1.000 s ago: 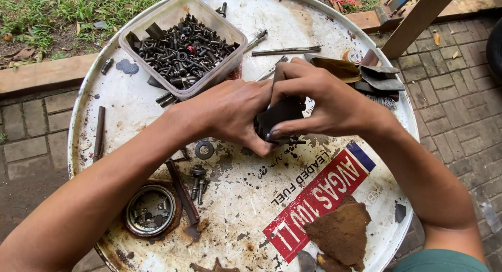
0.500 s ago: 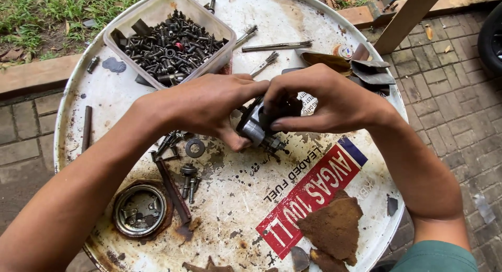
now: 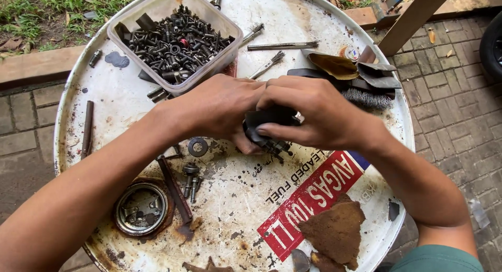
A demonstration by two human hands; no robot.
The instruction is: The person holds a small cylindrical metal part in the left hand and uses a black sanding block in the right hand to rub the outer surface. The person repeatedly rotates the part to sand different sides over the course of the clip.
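Head view: both hands meet over the middle of the white drum lid (image 3: pixel 125 94). The left hand (image 3: pixel 222 107) and right hand (image 3: pixel 314 112) both have fingers curled tight round a small dark metal part (image 3: pixel 269 126), mostly hidden in a dark scrap. I'd say keep it low over the lid, near the tub of bolts (image 3: pixel 175 39), so loose bits drop beside the washer (image 3: pixel 197 146).

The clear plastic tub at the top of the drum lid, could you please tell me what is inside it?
The clear plastic tub holds a heap of dark bolts, nuts and springs; its bottom is covered.
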